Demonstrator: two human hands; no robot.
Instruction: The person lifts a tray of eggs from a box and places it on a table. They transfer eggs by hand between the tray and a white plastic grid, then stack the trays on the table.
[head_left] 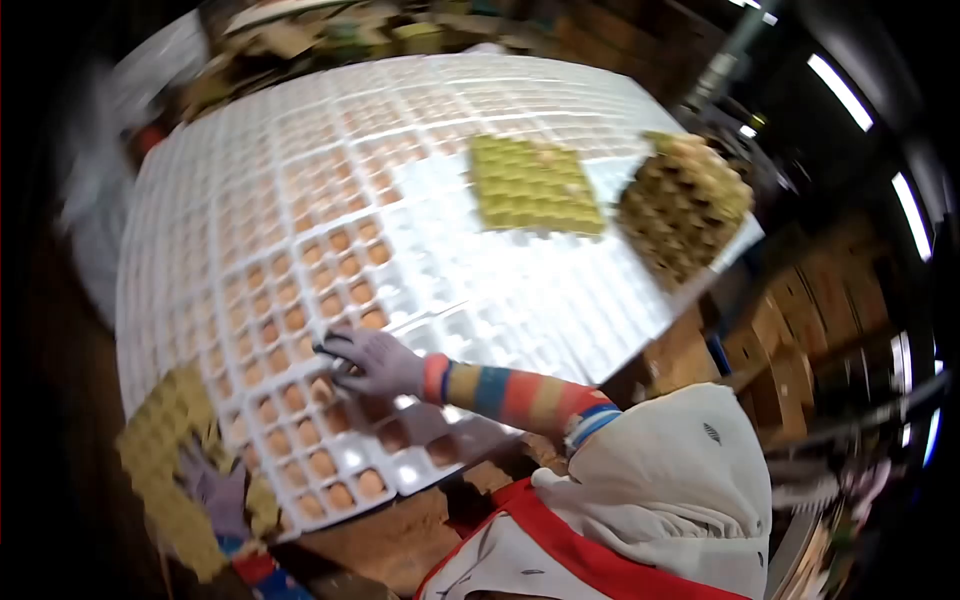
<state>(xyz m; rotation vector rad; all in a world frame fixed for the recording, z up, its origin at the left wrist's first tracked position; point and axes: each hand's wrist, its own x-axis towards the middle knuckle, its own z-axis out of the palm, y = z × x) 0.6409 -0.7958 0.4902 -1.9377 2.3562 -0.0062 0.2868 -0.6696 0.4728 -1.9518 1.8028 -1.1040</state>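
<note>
Brown, rounded eggs (340, 495) sit in rows in the pockets of broad white plastic trays (450, 330), laid edge to edge; the eggs fill the left part, while many pockets toward the middle and right hold none. The right hand (380, 362), in a greyish-lavender glove with dark fingertips, is over the near trays, palm down, its fingers stretched out and bent toward the pockets at the border of the filled rows. Its fingertips are blurred, and one cannot tell whether they are closed on an egg or only touching.

The left hand (218, 492), in a matching glove, lies against a yellowish moulded-pulp egg tray (165, 430) at the near left corner, its fingers spread apart on the bumpy surface. The two hands are well apart. A sleeve with coloured stripes (500, 392) covers the right forearm, meeting a loose white garment (660, 480) crossed by a red band (570, 545).

Farther off, an olive-yellow moulded-pulp tray (535, 185) rests on the white trays, and just to its right stands a brownish stack of pulp trays (680, 205). Brown cardboard boxes (790, 310) are beyond the right edge.
</note>
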